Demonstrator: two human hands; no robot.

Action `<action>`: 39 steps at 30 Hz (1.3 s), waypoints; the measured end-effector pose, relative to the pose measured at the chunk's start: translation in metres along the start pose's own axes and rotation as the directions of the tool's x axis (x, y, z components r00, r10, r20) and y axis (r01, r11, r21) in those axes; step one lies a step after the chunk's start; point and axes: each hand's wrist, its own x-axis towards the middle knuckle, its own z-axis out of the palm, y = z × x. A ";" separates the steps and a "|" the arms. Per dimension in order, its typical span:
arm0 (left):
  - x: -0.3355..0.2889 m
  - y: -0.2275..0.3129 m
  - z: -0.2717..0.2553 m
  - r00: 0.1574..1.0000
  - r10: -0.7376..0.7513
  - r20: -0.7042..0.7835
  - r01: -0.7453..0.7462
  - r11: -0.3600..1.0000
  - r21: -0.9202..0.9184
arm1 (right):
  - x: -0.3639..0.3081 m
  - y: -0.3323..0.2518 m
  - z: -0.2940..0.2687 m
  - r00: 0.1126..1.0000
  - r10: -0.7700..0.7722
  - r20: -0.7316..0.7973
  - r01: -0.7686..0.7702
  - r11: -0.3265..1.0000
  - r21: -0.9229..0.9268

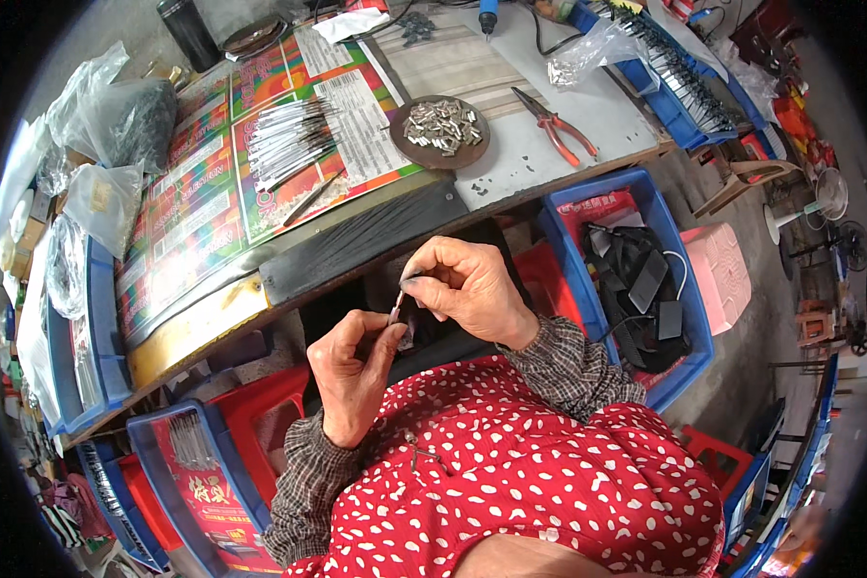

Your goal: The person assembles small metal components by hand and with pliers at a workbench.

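Over my lap, just off the table's front edge, my left hand (354, 371) pinches a short, slim, pale rod-like piece (394, 313) between thumb and forefinger. My right hand (467, 284) is closed in a pinch at the upper end of the same piece, its fingertips darkened. Whatever else sits between those fingertips is too small to make out. Ahead of the hands, a brown round dish (428, 159) holds many small metallic cylinders (443, 125). To its left lies a bunch of thin white rods with dark tips (284, 140), spread on colourful printed sheets (197, 207).
Red-handled pliers (561, 130) lie right of the dish. A blue crate (559, 207) with black items stands by my right side; another blue crate (154, 462) is at lower left. Plastic bags (106, 197) crowd the table's left end. A dark flask (189, 37) stands at the back.
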 end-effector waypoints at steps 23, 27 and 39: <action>-0.003 -0.002 -0.002 1.000 0.006 0.026 -0.006 1.000 -0.006 | -0.002 0.006 0.007 0.995 -0.070 -0.070 0.080 0.983 0.166; -0.003 -0.003 -0.001 0.999 -0.004 0.032 0.005 1.000 -0.020 | -0.003 0.005 0.005 0.996 -0.062 -0.060 0.070 0.988 0.139; -0.003 -0.006 0.001 0.999 -0.012 0.038 0.013 1.000 -0.020 | -0.003 0.004 0.002 0.999 -0.031 -0.041 0.036 0.993 0.115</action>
